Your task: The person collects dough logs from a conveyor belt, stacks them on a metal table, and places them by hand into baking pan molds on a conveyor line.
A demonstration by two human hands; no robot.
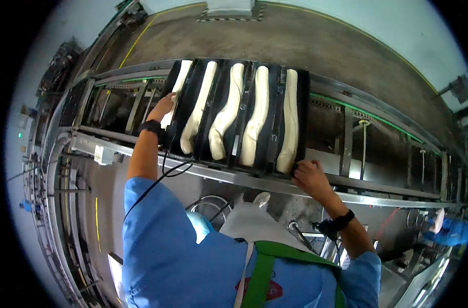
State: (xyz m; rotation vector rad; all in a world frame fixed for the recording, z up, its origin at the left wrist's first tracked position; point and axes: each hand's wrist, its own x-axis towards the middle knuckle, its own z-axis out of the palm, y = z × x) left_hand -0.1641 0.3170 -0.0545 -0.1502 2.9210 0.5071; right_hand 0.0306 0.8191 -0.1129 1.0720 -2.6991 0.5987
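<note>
A black baking pan [227, 114] with long channels lies across the conveyor in front of me. Each of its several channels holds a long pale strip of dough [256, 120]; some strips bend or twist toward the near end. My left hand [162, 108] is at the leftmost dough strip [179, 82], fingers curled against it by the pan's left side. At the near right corner, my right hand [311, 178] has its fingers drawn together beside the lower end of the rightmost dough strip [290, 120]. Whether those fingertips pinch dough or the pan rim is hidden.
The conveyor's metal rail [218, 174] runs between me and the pan. Chain and crossbars [346, 138] show to the right. A white box [103, 155] is fixed to the frame at left. A dark cable [164, 174] hangs by my left forearm.
</note>
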